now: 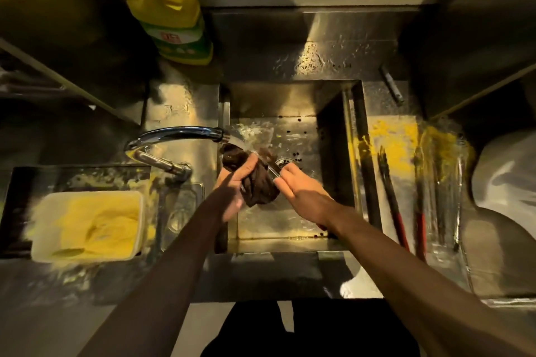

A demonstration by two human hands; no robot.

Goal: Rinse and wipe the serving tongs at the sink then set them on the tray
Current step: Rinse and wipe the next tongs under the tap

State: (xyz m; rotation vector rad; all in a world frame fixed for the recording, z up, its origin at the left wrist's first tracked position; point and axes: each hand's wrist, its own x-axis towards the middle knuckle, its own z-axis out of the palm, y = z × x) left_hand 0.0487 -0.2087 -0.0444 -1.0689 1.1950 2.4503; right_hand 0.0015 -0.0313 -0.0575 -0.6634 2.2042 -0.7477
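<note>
Head view showed it was mid-wipe: left hand (235, 182) clamped a cloth (258, 182) round the tongs (274, 171), right hand (304, 194) pinched their end over the sink (290, 101), and the tray (461, 240) at 3 o'clock wasn't reached yet.

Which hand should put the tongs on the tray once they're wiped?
Right. The right hand grips the tongs, and the tray lies on that side of the sink. The left hand is busy holding the cloth.
</note>
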